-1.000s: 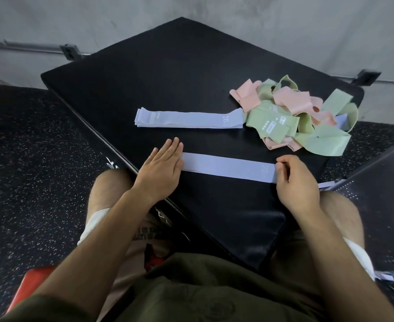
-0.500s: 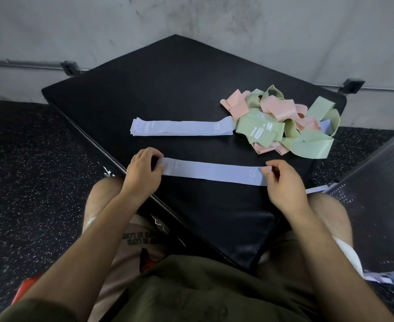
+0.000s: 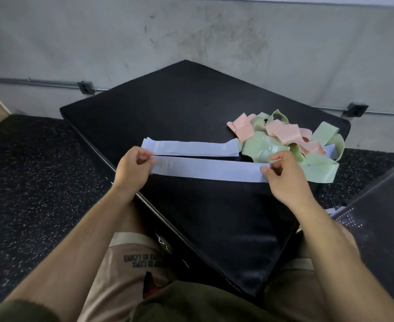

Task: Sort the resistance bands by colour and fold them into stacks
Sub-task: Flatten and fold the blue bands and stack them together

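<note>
A grey wall stands behind a big black pad on a dark, speckled floor. The left hand pinches one end of a light blue band with curled fingers, and the right hand pinches the other end. The band is stretched straight over the pad. Just behind it, another blue band lies flat. A messy pile of green and pink bands sits on the right, touching the flat one.
</note>
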